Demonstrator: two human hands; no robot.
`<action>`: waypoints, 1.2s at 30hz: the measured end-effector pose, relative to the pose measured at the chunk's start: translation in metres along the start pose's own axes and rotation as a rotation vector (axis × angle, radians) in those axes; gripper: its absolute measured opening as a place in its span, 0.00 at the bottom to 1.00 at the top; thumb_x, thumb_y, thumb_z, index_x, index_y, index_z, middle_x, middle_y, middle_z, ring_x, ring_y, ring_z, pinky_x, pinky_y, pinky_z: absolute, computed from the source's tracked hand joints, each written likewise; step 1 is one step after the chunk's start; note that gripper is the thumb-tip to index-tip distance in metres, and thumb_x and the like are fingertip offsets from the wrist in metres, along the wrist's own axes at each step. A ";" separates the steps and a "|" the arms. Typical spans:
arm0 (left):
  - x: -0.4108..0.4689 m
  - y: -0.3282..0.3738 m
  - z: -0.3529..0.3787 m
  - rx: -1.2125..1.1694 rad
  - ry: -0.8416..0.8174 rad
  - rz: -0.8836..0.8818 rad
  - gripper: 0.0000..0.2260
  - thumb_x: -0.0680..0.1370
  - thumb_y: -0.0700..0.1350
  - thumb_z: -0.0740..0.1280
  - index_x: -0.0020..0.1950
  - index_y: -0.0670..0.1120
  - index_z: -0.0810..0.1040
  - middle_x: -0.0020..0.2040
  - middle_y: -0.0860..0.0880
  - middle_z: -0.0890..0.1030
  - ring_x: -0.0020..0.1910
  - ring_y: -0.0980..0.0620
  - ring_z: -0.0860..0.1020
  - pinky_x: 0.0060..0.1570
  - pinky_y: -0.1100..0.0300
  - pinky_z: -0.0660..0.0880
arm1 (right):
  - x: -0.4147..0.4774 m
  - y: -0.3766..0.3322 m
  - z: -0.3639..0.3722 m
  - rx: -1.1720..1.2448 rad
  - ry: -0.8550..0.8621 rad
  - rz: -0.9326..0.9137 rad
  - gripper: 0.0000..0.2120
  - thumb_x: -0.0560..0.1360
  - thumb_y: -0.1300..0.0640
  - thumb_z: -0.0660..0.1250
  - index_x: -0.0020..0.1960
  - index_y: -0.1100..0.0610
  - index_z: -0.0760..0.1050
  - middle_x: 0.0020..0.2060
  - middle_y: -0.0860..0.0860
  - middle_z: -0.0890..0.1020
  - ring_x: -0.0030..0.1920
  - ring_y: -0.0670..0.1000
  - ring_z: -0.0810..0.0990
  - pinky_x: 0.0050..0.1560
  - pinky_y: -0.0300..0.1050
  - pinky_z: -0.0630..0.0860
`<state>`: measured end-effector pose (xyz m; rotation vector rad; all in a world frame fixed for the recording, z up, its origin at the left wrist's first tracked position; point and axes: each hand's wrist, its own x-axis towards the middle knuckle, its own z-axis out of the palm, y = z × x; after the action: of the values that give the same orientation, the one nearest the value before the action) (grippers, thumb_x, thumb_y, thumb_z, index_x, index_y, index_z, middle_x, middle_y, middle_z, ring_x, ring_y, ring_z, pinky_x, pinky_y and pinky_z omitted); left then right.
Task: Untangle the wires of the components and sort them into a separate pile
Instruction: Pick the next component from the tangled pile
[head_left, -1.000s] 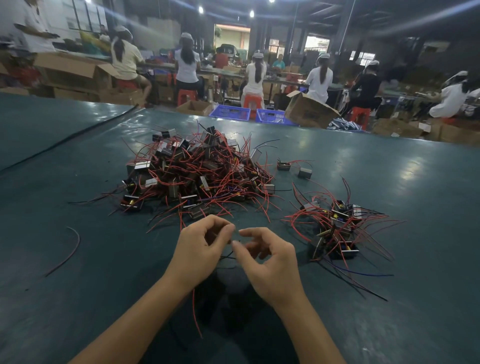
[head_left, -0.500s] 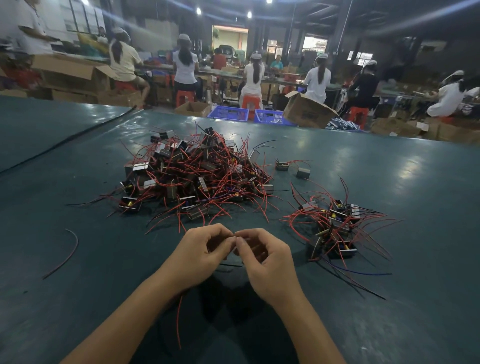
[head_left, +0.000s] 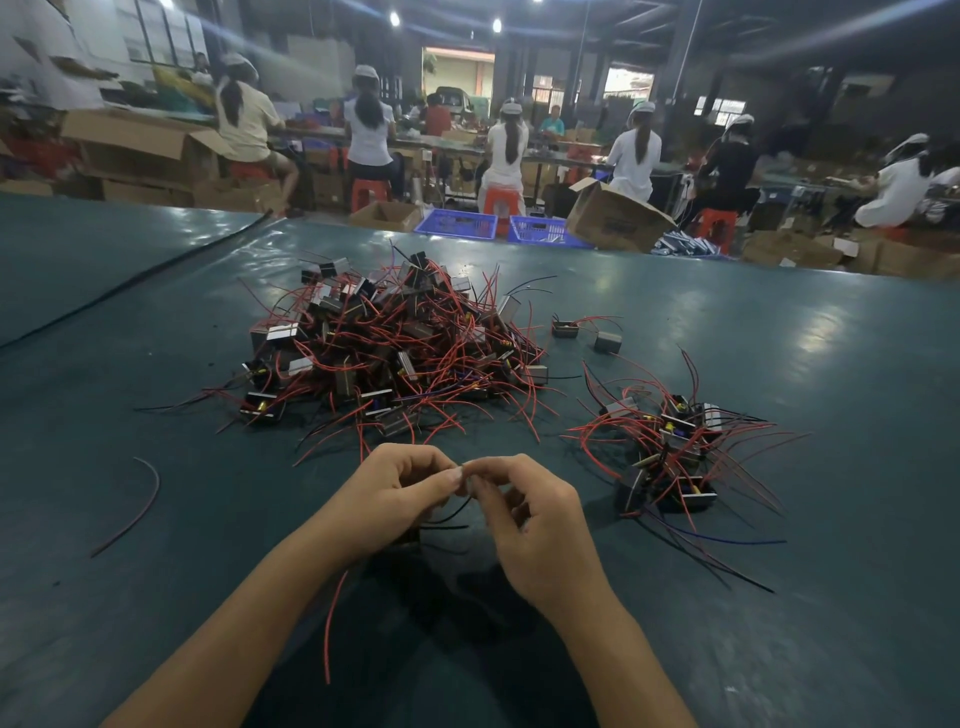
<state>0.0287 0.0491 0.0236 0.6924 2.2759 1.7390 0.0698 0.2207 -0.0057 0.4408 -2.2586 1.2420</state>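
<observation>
In the head view, the only one I have, the left hand (head_left: 387, 499) and the right hand (head_left: 530, 525) meet near the middle of the table (head_left: 831, 374). Both have their fingers curled, with thumb and forefinger tips pressed together on one spot. They pinch the black wires (head_left: 451, 515), which loop out below the fingertips. A red wire (head_left: 332, 623) trails from under the left hand toward me. The component these leads belong to is mostly hidden under the left palm, so I cannot tell how it is held.

The tangled pile (head_left: 395, 358) lies just beyond the hands, its nearest red leads almost at the knuckles. The sorted pile (head_left: 670, 462) sits to the right, near the right hand but apart from it.

As I judge the risks, a hard pull at the pinch could tighten a knot or strain a lead where it joins its component. The trailing red wire could snag under the left forearm. A reach forward could catch leads of the tangled pile and drag parts along. A careless drop to the right could tangle the piece in the long leads fanned out from the sorted pile.

For room, there is bare table at near left, apart from a loose wire (head_left: 137, 506), and a wide bare stretch at far right. A stray component (head_left: 565, 328) and a second beside it lie farther off between the piles. The far table edge is well away, and the near edge is out of view.
</observation>
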 end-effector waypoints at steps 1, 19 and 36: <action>0.000 0.001 0.000 -0.001 -0.005 -0.003 0.11 0.80 0.41 0.65 0.38 0.49 0.81 0.27 0.52 0.74 0.24 0.60 0.69 0.27 0.69 0.66 | 0.000 0.000 0.000 -0.004 0.003 -0.003 0.05 0.79 0.57 0.67 0.52 0.51 0.80 0.43 0.42 0.82 0.39 0.46 0.79 0.38 0.37 0.75; 0.000 0.001 -0.009 -0.149 -0.105 -0.057 0.11 0.74 0.49 0.67 0.34 0.48 0.81 0.25 0.51 0.71 0.24 0.57 0.67 0.26 0.68 0.66 | 0.000 -0.004 -0.004 -0.066 -0.032 -0.056 0.05 0.79 0.54 0.66 0.52 0.50 0.79 0.42 0.39 0.80 0.37 0.44 0.78 0.38 0.43 0.77; -0.007 0.000 0.001 0.135 0.143 0.262 0.06 0.76 0.39 0.71 0.40 0.46 0.83 0.32 0.46 0.80 0.32 0.44 0.77 0.34 0.52 0.74 | 0.000 -0.004 -0.001 0.024 -0.090 0.153 0.04 0.80 0.48 0.62 0.48 0.44 0.74 0.36 0.43 0.79 0.33 0.46 0.75 0.35 0.44 0.75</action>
<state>0.0349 0.0465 0.0225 0.9607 2.5146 1.8106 0.0719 0.2195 -0.0025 0.3450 -2.3933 1.3510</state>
